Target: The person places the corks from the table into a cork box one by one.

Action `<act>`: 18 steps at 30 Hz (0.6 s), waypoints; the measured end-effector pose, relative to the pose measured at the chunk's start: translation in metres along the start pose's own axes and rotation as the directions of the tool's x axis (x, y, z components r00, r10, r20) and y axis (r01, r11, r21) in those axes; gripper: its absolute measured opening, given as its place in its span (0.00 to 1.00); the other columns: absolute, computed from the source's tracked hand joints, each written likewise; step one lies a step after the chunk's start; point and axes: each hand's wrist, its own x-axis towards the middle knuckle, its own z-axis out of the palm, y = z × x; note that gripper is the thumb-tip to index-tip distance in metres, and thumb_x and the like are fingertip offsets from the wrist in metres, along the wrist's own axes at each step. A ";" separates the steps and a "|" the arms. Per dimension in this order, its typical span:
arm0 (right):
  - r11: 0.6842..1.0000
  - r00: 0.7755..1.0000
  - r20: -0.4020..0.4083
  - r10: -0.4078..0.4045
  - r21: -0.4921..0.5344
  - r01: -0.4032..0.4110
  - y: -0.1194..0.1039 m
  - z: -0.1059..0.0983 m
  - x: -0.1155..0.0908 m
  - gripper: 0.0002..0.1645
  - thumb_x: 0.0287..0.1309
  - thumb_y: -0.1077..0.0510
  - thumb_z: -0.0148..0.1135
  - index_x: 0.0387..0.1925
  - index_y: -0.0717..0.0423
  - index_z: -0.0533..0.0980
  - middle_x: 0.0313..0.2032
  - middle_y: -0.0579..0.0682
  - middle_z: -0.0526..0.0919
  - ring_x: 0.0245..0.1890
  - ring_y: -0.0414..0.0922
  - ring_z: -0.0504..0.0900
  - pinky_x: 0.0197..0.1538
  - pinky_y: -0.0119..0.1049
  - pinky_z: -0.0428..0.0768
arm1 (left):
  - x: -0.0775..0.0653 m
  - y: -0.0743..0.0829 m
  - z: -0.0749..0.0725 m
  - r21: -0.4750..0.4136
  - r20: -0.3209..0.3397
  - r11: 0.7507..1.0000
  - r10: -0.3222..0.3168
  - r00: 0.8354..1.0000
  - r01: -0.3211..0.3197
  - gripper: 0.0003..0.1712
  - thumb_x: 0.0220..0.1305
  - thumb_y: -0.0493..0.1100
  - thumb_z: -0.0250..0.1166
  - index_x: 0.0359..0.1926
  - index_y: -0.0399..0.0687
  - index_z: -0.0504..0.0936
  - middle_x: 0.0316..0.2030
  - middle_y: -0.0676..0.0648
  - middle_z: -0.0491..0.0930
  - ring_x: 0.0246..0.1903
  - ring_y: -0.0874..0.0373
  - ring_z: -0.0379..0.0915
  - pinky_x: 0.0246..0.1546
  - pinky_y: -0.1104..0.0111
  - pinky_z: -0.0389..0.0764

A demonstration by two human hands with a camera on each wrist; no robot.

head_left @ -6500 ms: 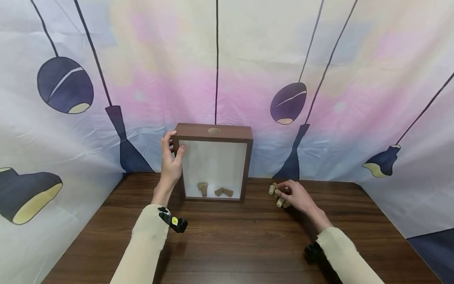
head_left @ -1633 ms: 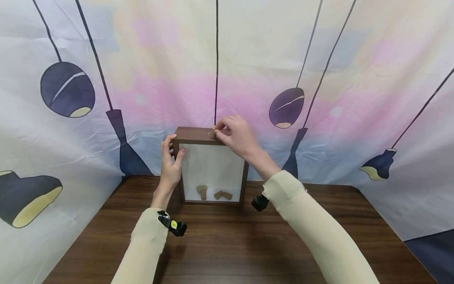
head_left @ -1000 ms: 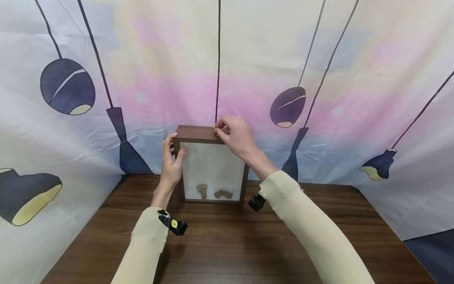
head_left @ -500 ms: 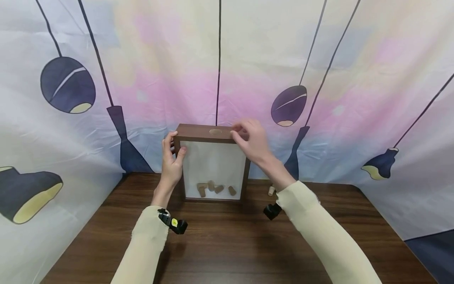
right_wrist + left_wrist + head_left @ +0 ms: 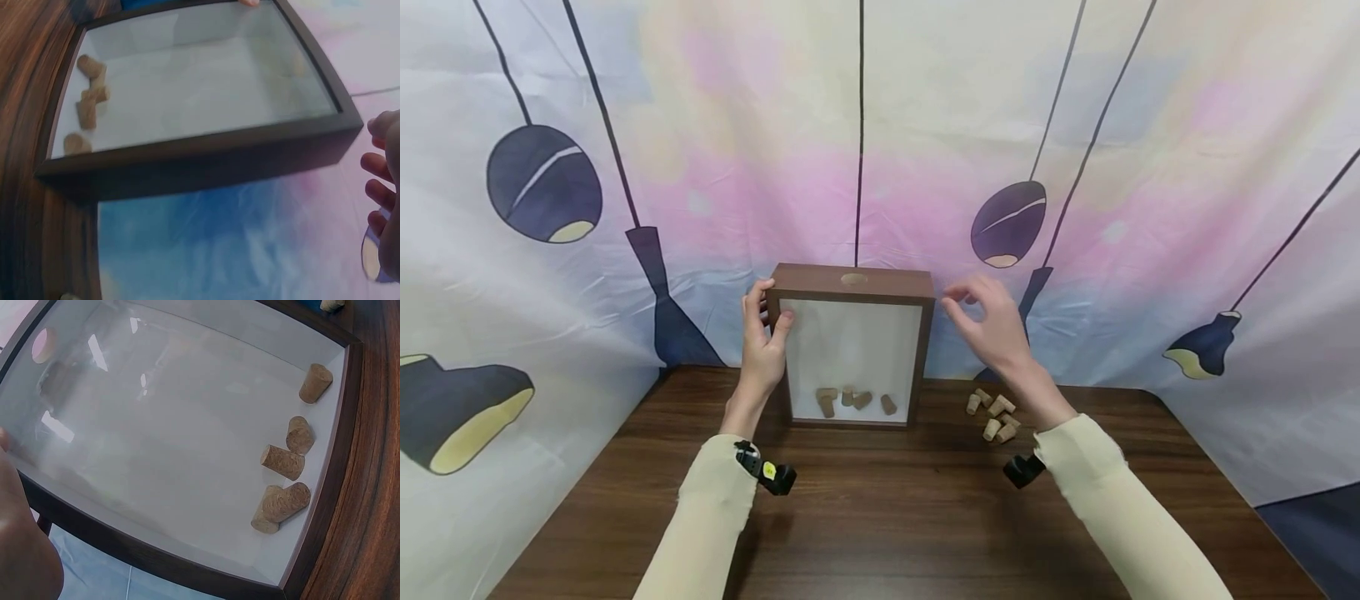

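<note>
A brown wooden shadow box [image 5: 850, 297] with a clear front stands upright on the table. Its top has a round hole [image 5: 854, 279], and several corks [image 5: 284, 462] lie along the bottom inside. My left hand [image 5: 763, 346] grips the box's upper left side, thumb on the front and fingers behind. To the right of the box, my right hand [image 5: 992, 325] is in the air, fingers loosely bent with nothing between them. Its fingers [image 5: 378, 165] appear near the box's top corner in the right wrist view. Below that hand, a loose pile of corks [image 5: 992, 429] sits on the table.
The dark wood-grain table [image 5: 880, 517] reaches back to a fabric backdrop [image 5: 775, 167] printed with hanging lamps, close behind the box. Both wrists carry small black cameras on straps, the left one [image 5: 767, 471] over the table.
A cork that my right hand held at the hole has dropped inside, and the corks there have shifted. The right hand has moved away to the right. My left hand keeps its grip.
</note>
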 end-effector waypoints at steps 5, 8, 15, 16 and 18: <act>0.998 0.997 0.062 0.054 -0.020 -0.052 0.016 -0.007 -0.016 0.08 0.61 0.58 0.67 0.40 0.58 0.83 0.36 0.53 0.85 0.39 0.50 0.77 0.47 0.42 0.73 | -0.001 -0.002 0.001 0.000 -0.004 1.000 0.007 1.000 -0.007 0.25 0.72 0.29 0.53 0.67 0.32 0.60 0.49 0.56 0.57 0.46 0.59 0.57 0.46 0.69 0.60; 0.997 0.992 0.102 0.070 -0.031 -0.068 0.024 -0.010 -0.027 0.09 0.61 0.58 0.67 0.41 0.59 0.83 0.37 0.53 0.85 0.38 0.50 0.78 0.47 0.45 0.74 | -0.001 -0.003 0.001 0.002 -0.002 1.000 0.013 1.000 -0.013 0.25 0.72 0.29 0.53 0.67 0.32 0.60 0.49 0.55 0.57 0.46 0.59 0.57 0.46 0.69 0.60; 0.990 0.969 0.208 0.131 -0.082 -0.116 0.050 -0.019 -0.055 0.10 0.63 0.58 0.65 0.43 0.59 0.83 0.38 0.54 0.86 0.37 0.51 0.80 0.43 0.50 0.77 | -0.001 -0.003 0.001 0.003 -0.008 1.000 0.000 1.000 0.000 0.26 0.71 0.29 0.54 0.67 0.33 0.60 0.49 0.57 0.58 0.47 0.62 0.57 0.47 0.70 0.61; 0.988 0.965 0.223 0.139 -0.092 -0.121 0.054 -0.020 -0.059 0.10 0.63 0.57 0.65 0.43 0.59 0.83 0.37 0.53 0.86 0.36 0.50 0.80 0.43 0.48 0.77 | -0.001 -0.003 0.001 0.004 -0.008 1.000 0.000 1.000 0.000 0.26 0.71 0.29 0.54 0.67 0.33 0.60 0.49 0.57 0.58 0.47 0.62 0.57 0.48 0.70 0.61; 0.986 0.956 0.249 0.152 -0.104 -0.129 0.063 -0.021 -0.069 0.10 0.64 0.58 0.65 0.43 0.58 0.83 0.36 0.52 0.85 0.34 0.48 0.79 0.41 0.45 0.77 | -0.001 -0.004 0.001 0.005 -0.005 1.000 -0.002 1.000 0.002 0.26 0.71 0.29 0.54 0.67 0.33 0.60 0.49 0.57 0.58 0.47 0.62 0.57 0.48 0.70 0.61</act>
